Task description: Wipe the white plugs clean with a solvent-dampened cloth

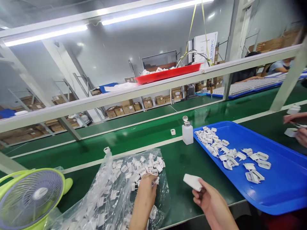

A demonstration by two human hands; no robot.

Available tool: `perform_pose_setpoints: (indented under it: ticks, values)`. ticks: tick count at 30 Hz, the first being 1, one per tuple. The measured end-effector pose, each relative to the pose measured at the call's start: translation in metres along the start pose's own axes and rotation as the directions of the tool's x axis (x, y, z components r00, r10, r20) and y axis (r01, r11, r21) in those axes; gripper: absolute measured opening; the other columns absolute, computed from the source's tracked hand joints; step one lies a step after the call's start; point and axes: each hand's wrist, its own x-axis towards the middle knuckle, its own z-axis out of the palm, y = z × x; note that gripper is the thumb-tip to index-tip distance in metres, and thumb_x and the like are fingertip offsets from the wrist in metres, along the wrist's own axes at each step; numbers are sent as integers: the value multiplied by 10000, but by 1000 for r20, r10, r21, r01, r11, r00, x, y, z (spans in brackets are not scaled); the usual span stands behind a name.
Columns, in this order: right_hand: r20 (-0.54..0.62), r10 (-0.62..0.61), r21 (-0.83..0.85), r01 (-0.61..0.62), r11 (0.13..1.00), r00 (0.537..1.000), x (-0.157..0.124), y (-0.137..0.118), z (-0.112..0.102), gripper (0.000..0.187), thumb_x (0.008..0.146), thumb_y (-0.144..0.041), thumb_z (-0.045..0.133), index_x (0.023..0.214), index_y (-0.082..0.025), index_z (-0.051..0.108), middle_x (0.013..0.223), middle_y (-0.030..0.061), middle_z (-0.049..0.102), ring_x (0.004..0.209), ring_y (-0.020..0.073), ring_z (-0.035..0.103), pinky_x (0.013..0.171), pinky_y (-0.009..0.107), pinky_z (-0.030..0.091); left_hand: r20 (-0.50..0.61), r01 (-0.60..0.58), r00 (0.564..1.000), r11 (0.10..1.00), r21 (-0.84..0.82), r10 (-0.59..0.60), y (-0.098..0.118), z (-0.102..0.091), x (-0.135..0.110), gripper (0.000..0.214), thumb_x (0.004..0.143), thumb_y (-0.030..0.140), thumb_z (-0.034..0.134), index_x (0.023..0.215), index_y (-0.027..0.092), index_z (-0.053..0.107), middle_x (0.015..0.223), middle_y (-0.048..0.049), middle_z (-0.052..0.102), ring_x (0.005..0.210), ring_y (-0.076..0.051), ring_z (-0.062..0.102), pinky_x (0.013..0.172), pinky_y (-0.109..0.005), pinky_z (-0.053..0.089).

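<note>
Plastic shell: white, smooth (slightly wedge-shaped).

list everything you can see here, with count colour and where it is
belt: one, green, across the middle
bag: one, clear, front left, full of small white parts
blue tray: one, blue, right, white parts scattered in it
bottle: one, white, metal cap, left of blue tray
loose part: one, white, left of the bottle
fan: one, green, bottom left corner
red tray: one, red, on the upper rail
cartons: many, brown, far shelves
co-worker's hands: two, right edge
white piece: one, white, in right hand
left hand: in the bag, on the parts
right hand: holds the white piece
</note>
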Motion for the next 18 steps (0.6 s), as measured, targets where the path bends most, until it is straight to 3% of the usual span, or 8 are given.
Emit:
perform_pose_setpoints:
  ticks: [3, 6, 10, 14, 18]
  values:
    - [24, -10, -19, 11, 1000, 1000, -1, 3, -4, 427, 634, -530, 893, 835, -170, 783, 737, 11, 617, 635, 139, 502, 505, 266, 430, -51, 10, 999, 1000, 0, -10, 6, 5, 8, 244, 758, 68, 587, 775, 191, 796, 761, -92, 749, 766, -277, 702, 783, -400, 519]
    - [23, -66, -93, 68, 993, 998, -3, -3, -14, 420, 691, -499, 876, 936, -168, 790, 829, 26, 644, 712, 138, 501, 589, 257, 458, -101, 6, 995, 998, -64, -12, 27, 17, 7, 180, 828, 215, 629, 853, 179, 803, 751, -82, 734, 682, -251, 673, 724, -377, 526]
    - [46, -152, -266, 159, 951, 987, -3, -17, -27, 419, 756, -519, 815, 981, -167, 782, 837, 21, 634, 733, 148, 477, 637, 273, 447, -151, 3, 988, 977, -215, -36, 73, 61, -8, 283, 933, 381, 590, 966, 179, 785, 857, -93, 745, 750, -238, 713, 717, -336, 558]
    - [14, -311, -482, 279, 831, 950, 2, -31, -42, 417, 811, -567, 724, 889, -158, 752, 677, -28, 525, 682, 149, 427, 623, 282, 379, -76, 63, 992, 916, -397, -102, 105, 108, -23, 196, 909, 308, 624, 929, 178, 770, 879, -121, 760, 787, -267, 721, 742, -375, 553]
    - [-32, -515, -696, 351, 627, 857, 3, -43, -60, 429, 897, -572, 594, 859, -161, 711, 689, -14, 542, 677, 168, 440, 634, 301, 350, 55, 68, 997, 916, -395, -50, 98, 123, -31, 181, 827, 266, 689, 966, 169, 755, 825, -98, 747, 716, -264, 682, 719, -397, 541]
